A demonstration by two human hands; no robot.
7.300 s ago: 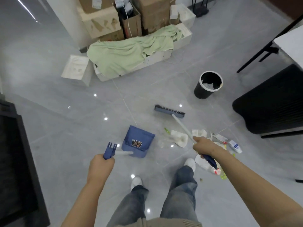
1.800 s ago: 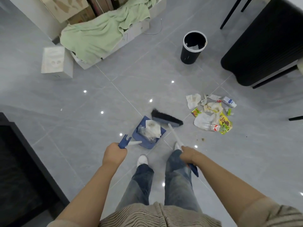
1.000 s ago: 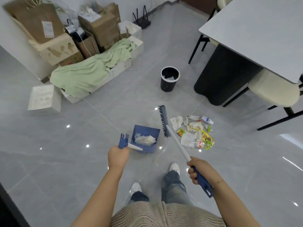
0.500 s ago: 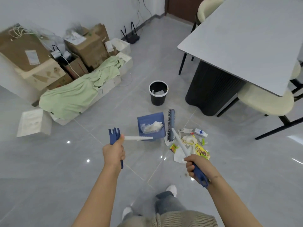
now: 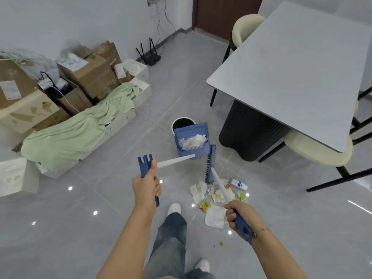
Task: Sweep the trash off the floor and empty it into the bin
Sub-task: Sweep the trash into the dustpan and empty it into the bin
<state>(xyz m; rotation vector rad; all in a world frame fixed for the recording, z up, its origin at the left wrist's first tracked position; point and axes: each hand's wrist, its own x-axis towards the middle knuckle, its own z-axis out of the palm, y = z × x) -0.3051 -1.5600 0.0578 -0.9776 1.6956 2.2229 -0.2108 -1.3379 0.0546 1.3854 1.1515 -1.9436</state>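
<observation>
My left hand (image 5: 146, 188) grips the blue end of a long white dustpan handle. The blue dustpan (image 5: 191, 140) hangs in the air with crumpled white paper inside it. It partly hides the black bin (image 5: 181, 123) with a white rim just behind it. My right hand (image 5: 235, 215) grips the blue grip of the broom, whose white shaft runs up to the brush head (image 5: 209, 166) above the floor. A pile of trash (image 5: 216, 200) lies on the grey tiles under the broom: tissues, wrappers and a small white bottle.
A grey table (image 5: 298, 65) on a black ribbed base (image 5: 247, 127) stands at the right with cream chairs (image 5: 320, 150) around it. Cardboard boxes (image 5: 88, 77) and a green cloth (image 5: 78, 129) fill the left wall. My legs and white shoes (image 5: 174, 208) are below.
The dustpan has risen off the floor and moved forward until it overlaps the bin. I have stepped closer, and the broom head has stayed above the trash pile.
</observation>
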